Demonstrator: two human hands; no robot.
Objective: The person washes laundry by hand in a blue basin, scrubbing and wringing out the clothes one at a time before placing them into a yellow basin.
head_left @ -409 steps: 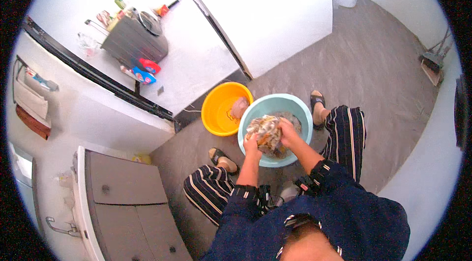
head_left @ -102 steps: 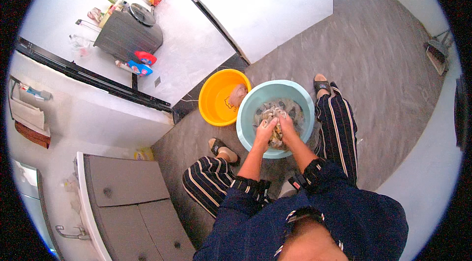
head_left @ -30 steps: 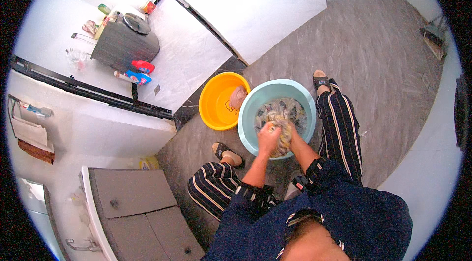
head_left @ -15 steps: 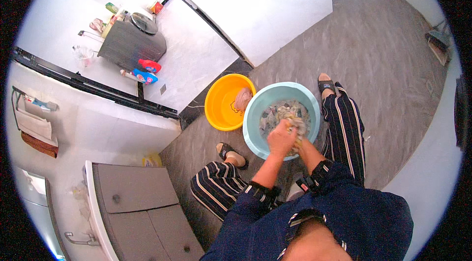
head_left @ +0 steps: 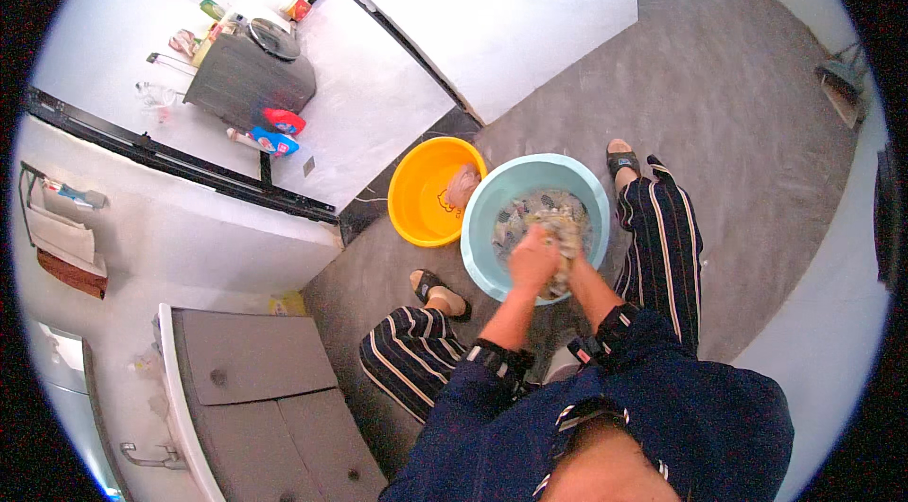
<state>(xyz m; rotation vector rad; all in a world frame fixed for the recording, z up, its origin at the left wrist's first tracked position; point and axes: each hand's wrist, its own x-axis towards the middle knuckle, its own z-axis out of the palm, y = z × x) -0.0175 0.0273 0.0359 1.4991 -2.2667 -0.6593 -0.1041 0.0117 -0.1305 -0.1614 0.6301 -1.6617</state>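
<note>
Between my feet stands a light blue basin [head_left: 480, 235] with water and wet patterned cloth [head_left: 544, 206] in it. Inside its near half my left hand [head_left: 535, 258] is closed on a bunched yellowish, patterned part of that cloth. Close beside it, my right hand [head_left: 580, 277] grips the same bunch, its fingers mostly hidden by the cloth and blurred. A yellow basin [head_left: 412, 190] touches or nearly touches the blue one on the left. In it lies a pinkish cloth [head_left: 462, 186] against the right wall.
A grey cabinet [head_left: 251, 360] with a white top and a tap [head_left: 151, 457] is at lower left. Beyond a dark sliding-door track [head_left: 189, 171] stand a grey washing machine [head_left: 248, 76] and red and blue bottles [head_left: 276, 141]. A broom [head_left: 840, 90] leans at far right.
Both hands still work the bunched cloth, which has shifted and spread slightly in the basin. The whole view has moved a little, so things sit slightly further left.
</note>
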